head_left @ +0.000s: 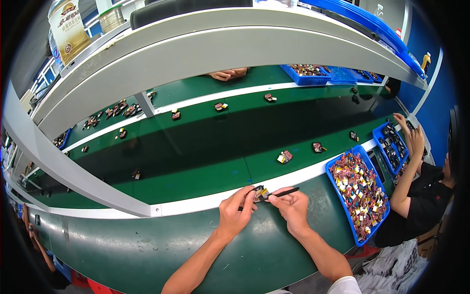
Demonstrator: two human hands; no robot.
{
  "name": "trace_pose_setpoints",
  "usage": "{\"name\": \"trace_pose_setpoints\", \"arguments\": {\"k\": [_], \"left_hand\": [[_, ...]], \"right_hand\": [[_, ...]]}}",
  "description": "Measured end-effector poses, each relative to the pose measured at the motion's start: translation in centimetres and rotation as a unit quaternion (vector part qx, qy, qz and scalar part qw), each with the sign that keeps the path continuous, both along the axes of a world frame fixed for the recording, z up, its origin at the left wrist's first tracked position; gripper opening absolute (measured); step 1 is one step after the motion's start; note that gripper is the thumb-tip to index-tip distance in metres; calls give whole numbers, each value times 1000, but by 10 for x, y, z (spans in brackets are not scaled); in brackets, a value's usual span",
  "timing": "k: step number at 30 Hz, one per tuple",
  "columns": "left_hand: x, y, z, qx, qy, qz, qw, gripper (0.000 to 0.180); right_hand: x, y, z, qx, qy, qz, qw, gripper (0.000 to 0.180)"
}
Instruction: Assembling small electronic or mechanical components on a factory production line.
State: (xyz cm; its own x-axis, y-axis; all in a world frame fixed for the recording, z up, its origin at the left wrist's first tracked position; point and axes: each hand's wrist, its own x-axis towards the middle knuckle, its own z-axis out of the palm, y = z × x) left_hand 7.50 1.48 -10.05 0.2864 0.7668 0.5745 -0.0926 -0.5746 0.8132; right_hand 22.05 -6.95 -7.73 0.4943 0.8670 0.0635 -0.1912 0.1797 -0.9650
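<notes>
My left hand (236, 209) is closed, pinching a small electronic assembly (260, 193) with black, yellow and clear parts. The assembly is held just above the near edge of the green worktop (161, 245). My right hand (293, 209) is closed round a slim black pen-shaped tool (286, 192). Its tip meets the assembly, and its other end sticks out past my fingers to the right. Whether the tip touches or only hovers, I cannot tell. My fingers hide part of the assembly.
A blue tray (352, 235) heaped with small red, white and yellow parts stands on the right. Beyond it, a co-worker's hands (413, 132) are by a blue tray of black parts (391, 147). Ahead, a dark green conveyor belt (205, 132) carries scattered assemblies (285, 156). A grey shelf (235, 41) spans overhead.
</notes>
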Motion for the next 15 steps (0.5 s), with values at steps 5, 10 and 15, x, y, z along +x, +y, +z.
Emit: {"name": "trace_pose_setpoints", "arguments": {"k": [5,10,15], "left_hand": [[-6,14,-5,-195,-36,-126,972,23],[-11,23,-1,-288,-52,-248,923,30],[-14,25,2,-288,-38,-261,921,31]], "right_hand": [[3,0,-5,15,-22,-6,1000,15],[4,1,-8,60,-58,-7,996,16],[4,1,-9,70,-125,-12,990,15]]}}
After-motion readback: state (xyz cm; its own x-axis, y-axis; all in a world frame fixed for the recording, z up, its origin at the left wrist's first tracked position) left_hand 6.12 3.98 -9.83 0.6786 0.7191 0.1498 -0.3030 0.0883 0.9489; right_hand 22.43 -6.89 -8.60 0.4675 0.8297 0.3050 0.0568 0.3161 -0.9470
